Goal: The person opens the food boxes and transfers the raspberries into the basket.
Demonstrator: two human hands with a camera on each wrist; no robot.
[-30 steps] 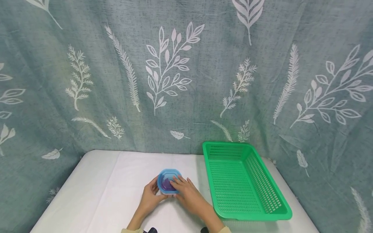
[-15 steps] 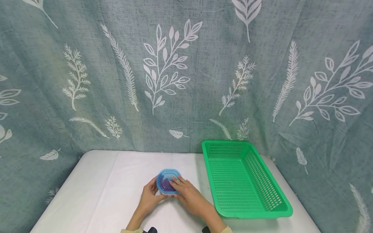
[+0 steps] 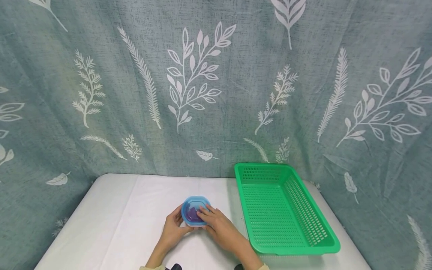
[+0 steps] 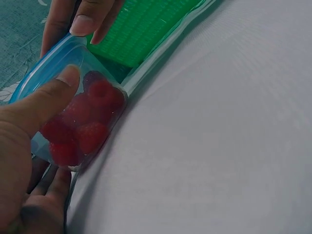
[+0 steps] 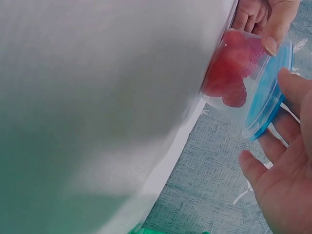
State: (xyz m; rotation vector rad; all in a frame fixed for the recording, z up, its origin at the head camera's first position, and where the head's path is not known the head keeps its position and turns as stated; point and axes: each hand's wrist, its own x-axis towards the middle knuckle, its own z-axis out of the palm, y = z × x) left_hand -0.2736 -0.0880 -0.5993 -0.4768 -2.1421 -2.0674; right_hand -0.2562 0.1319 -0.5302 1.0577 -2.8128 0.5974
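A small clear plastic container (image 4: 87,59) with a blue lid (image 3: 194,201) stands on the white-covered table. Through its wall show several red raspberries (image 4: 91,136). My left hand (image 3: 172,231) grips its left side, the thumb along the near wall and the fingers around the far side. Over the lid lies my right hand (image 3: 221,229), its fingers fairly straight on the top and its thumb at the near rim. In the right wrist view the lid (image 5: 265,97) sits on the container, with the right fingers spread against it. Whether the lid is fully pressed down I cannot tell.
A green perforated plastic basket (image 3: 251,240) stands on the right of the white tablecloth (image 3: 135,210), close to my right forearm. A grey-green curtain (image 3: 141,112) with white leaf prints hangs behind and beside the table.
Both hands stay at the container, and the right fingers shift only slightly on the lid. The whole head view moves a little.
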